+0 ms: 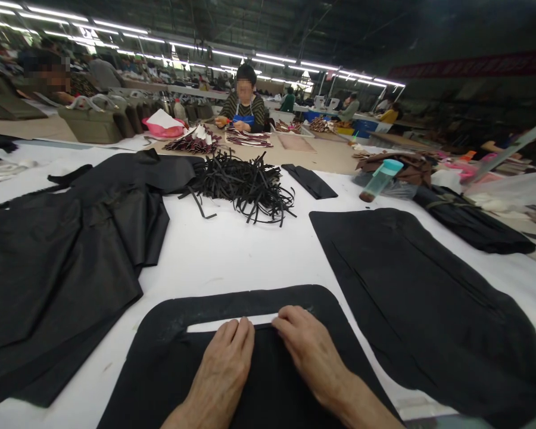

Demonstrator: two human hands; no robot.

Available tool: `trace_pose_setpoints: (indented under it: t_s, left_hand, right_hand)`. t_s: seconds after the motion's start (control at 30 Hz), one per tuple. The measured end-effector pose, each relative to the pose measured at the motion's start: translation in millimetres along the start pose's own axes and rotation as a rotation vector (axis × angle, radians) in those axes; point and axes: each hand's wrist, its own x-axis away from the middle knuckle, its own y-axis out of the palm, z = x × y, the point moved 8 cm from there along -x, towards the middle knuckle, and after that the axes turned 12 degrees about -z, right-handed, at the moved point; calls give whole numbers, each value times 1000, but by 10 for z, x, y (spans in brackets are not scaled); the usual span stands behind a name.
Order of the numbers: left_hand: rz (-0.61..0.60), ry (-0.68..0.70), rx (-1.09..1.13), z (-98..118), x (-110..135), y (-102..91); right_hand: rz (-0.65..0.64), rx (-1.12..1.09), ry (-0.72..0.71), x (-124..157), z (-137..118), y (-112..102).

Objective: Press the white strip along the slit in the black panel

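A black fabric panel [147, 369] with rounded far corners lies flat in front of me. Near its far edge runs a long slit [208, 327], through which white shows. My left hand [223, 366] has its fingers closed together over the slit's near edge, around the middle. At the slit's right end, my right hand [310, 348] pinches the cloth between thumb and fingers. Both thumbs are partly or wholly hidden. The cloth's near part runs out of view below my wrists.
More black panels [411, 286] lie to the right, and black cloth pieces [58, 268] heap at the left. Beyond are a pile of black strips [245, 185], a folded black piece [310, 181] and a teal-lidded bottle [382, 179]. A co-worker [245, 107] sits across the table.
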Motion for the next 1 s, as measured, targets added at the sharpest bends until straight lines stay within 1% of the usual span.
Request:
trace_pose_setpoints:
  t_s: [0.07,0.13,0.23,0.33,0.53,0.63,0.73,0.87,1.0]
  left_hand:
    - [-36,19,34,23,-31,27]
    - [-73,37,74,35,-63,42]
    - [-95,42,108,24,-91,32]
    - [-104,35,110,11,-96,23]
    - [-152,16,72,38,-114,74]
    - [-143,-9,46,75,-145,57]
    - [-131,-56,20,132,-200,9]
    - [-169,-108,-18,218,-282,-14]
    - [-153,-79,-40,227,-271,-15]
  right_hand:
    - [-41,44,-75,-74,-196,142]
    - [-67,93,-123,-121,-274,236]
    - [-96,143,-188,-134,-272,288]
    - [-108,175,-215,-92,-199,260]
    - [-120,218,-175,81,64,137]
    - [-117,244,-149,167,178,111]
    - [-89,268,-131,214,195,131]
    - [-49,288,-67,215,164,193]
    - [-56,311,-63,219,165,234]
